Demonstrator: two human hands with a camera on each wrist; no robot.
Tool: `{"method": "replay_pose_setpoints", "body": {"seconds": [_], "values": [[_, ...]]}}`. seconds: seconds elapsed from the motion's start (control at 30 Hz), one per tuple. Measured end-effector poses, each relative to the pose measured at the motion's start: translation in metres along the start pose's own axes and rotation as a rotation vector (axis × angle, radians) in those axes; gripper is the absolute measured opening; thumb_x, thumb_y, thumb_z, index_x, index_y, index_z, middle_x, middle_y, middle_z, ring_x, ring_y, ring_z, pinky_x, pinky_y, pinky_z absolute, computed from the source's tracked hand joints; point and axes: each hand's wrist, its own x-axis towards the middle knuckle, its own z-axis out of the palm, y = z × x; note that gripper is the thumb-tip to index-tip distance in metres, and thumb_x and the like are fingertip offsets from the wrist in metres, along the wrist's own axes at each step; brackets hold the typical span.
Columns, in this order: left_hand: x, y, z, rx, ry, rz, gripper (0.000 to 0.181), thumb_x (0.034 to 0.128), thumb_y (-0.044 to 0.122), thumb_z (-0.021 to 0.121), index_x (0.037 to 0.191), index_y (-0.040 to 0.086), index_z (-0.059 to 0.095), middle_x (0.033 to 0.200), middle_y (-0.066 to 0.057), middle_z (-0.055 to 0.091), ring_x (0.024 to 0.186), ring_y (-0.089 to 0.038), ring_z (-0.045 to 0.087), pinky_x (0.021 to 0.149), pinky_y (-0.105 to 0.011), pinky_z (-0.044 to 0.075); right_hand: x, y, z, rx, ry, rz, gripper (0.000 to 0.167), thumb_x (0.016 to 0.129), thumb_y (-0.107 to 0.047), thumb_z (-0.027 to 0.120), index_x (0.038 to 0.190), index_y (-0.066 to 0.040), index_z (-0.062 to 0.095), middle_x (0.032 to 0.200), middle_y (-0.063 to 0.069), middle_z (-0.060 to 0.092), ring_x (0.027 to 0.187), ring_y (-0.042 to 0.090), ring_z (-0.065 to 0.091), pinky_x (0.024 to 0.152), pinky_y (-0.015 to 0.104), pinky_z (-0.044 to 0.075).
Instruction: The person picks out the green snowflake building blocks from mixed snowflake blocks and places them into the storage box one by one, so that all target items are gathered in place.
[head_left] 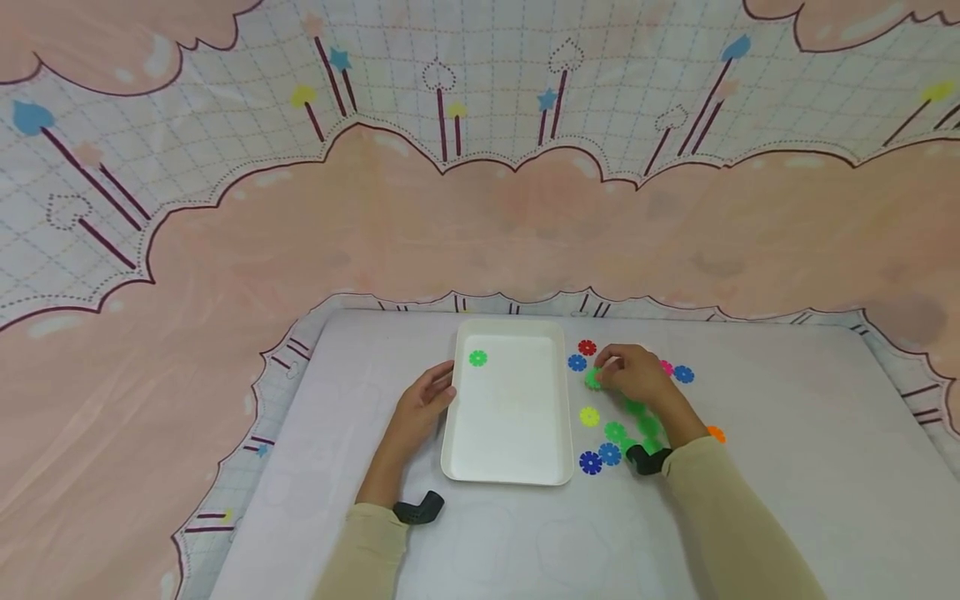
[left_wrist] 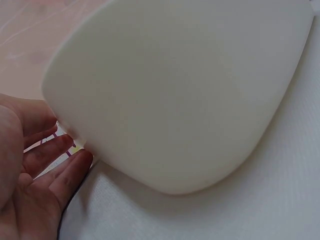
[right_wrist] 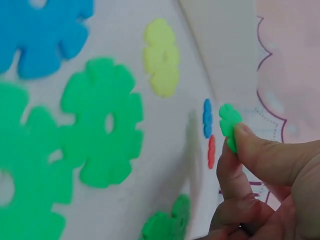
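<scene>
My right hand (head_left: 637, 373) pinches a green flower-shaped plastic disc (right_wrist: 228, 120) between thumb and fingertips, above the white table to the right of a tray. The white rectangular tray (head_left: 510, 473) lies lengthwise in front of me, with one green disc (head_left: 477, 358) near its far left corner. At the tray's left side, my left hand (head_left: 420, 412) touches the rim with its fingertips, its fingers fairly straight in the left wrist view. Beneath and around the right hand lie loose discs: several green ones (right_wrist: 102, 122), a yellow one (head_left: 589, 417) and a red one (head_left: 587, 347).
Dark blue (head_left: 590, 462) and lighter blue (head_left: 609, 453) discs lie by the tray's near right corner. Beyond the right hand are a pink disc (head_left: 667, 367), a blue disc (head_left: 684, 374) and an orange disc (head_left: 717, 434). A patterned pink cloth (head_left: 480, 233) hangs behind the table.
</scene>
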Motion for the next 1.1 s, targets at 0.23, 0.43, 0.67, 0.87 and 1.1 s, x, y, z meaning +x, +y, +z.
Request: {"method": "replay_pose_setpoints", "body": {"seconds": [0.23, 0.43, 0.67, 0.87, 1.1], "values": [[0.0, 0.0, -0.001, -0.01, -0.01, 0.004, 0.051, 0.1013, 0.014, 0.064, 0.15, 0.011, 0.049, 0.153, -0.014, 0.053, 0.143, -0.03, 0.051, 0.115, -0.049, 0.045, -0.002, -0.01, -0.001, 0.134, -0.01, 0.006, 0.023, 0.098, -0.02, 0.067, 0.119, -0.011, 0.069, 0.103, 0.013, 0.062, 0.089, 0.026, 0.062, 0.073, 0.03, 0.058], [0.0, 0.0, -0.001, -0.012, -0.013, 0.011, 0.051, 0.1013, 0.013, 0.063, 0.15, 0.01, 0.049, 0.152, -0.013, 0.054, 0.143, -0.029, 0.051, 0.115, -0.048, 0.044, -0.001, -0.02, -0.002, 0.28, -0.05, 0.035, 0.026, 0.101, -0.017, 0.065, 0.125, -0.007, 0.065, 0.109, 0.015, 0.06, 0.089, 0.024, 0.072, 0.083, 0.032, 0.063], [0.0, 0.001, 0.0, -0.014, -0.015, 0.016, 0.051, 0.1016, 0.012, 0.063, 0.15, 0.009, 0.048, 0.153, -0.014, 0.052, 0.143, -0.029, 0.05, 0.114, -0.043, 0.046, 0.0, -0.032, 0.0, 0.324, -0.041, 0.016, 0.025, 0.103, -0.017, 0.061, 0.126, -0.01, 0.067, 0.12, 0.014, 0.059, 0.099, 0.024, 0.071, 0.091, 0.033, 0.061], [0.001, 0.0, 0.0, -0.012, -0.02, 0.017, 0.052, 0.1017, 0.014, 0.063, 0.151, 0.01, 0.048, 0.154, -0.014, 0.051, 0.143, -0.03, 0.05, 0.114, -0.046, 0.046, 0.001, -0.042, 0.004, 0.42, -0.027, 0.005, 0.029, 0.104, -0.015, 0.059, 0.132, -0.009, 0.065, 0.12, 0.014, 0.059, 0.098, 0.021, 0.069, 0.085, 0.024, 0.061], [0.002, 0.0, -0.001, -0.017, -0.016, 0.011, 0.051, 0.1015, 0.012, 0.063, 0.15, 0.009, 0.048, 0.153, -0.013, 0.053, 0.143, -0.028, 0.051, 0.113, -0.042, 0.047, 0.004, -0.053, 0.011, 0.548, -0.025, -0.004, 0.031, 0.099, -0.01, 0.068, 0.128, 0.0, 0.063, 0.106, 0.013, 0.061, 0.089, 0.017, 0.071, 0.083, 0.027, 0.062]]}}
